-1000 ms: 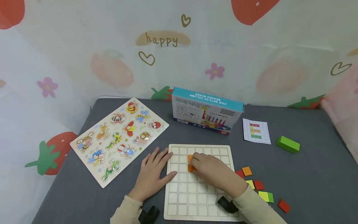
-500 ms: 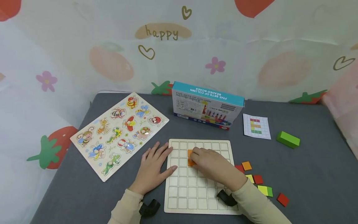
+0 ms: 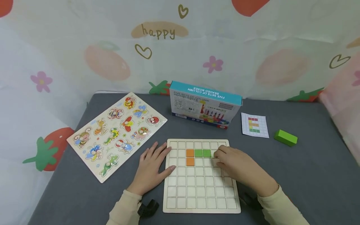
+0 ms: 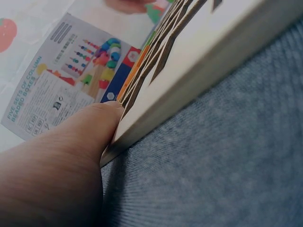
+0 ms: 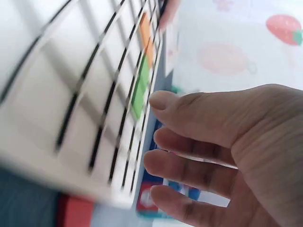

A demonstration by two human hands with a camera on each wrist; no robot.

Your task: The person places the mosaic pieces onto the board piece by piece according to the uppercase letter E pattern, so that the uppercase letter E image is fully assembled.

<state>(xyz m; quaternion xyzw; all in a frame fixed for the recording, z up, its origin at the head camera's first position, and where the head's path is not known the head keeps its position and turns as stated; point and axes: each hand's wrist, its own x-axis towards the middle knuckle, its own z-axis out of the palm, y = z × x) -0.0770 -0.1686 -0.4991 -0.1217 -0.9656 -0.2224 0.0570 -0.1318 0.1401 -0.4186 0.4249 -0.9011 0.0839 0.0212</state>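
A pale wooden grid board [image 3: 195, 201] lies in front of me. Two orange tiles [image 3: 190, 161] sit in its cells, one below the other. Right of the upper one are two green tiles [image 3: 202, 153] in the same row. My left hand [image 3: 152, 165] rests with spread fingers at the board's left side, its thumb on the edge in the left wrist view. Over the board's right part hovers my right hand [image 3: 244, 165]. In the right wrist view its thumb and fingers [image 5: 180, 165] are apart and loosely bent, with nothing between them.
At the left lies an insect puzzle board [image 3: 116, 137]. A bead-set box [image 3: 205, 106] stands behind the grid board. To its right are a printed pattern card [image 3: 255, 125] and a green block [image 3: 286, 137]. The right arm hides most loose tiles; a red piece [image 5: 75, 210] shows beside the board.
My right hand has moved right, away from the orange tiles, and uncovered the two green tiles. Its forearm now covers the loose tiles. The left hand stays at the board's edge.
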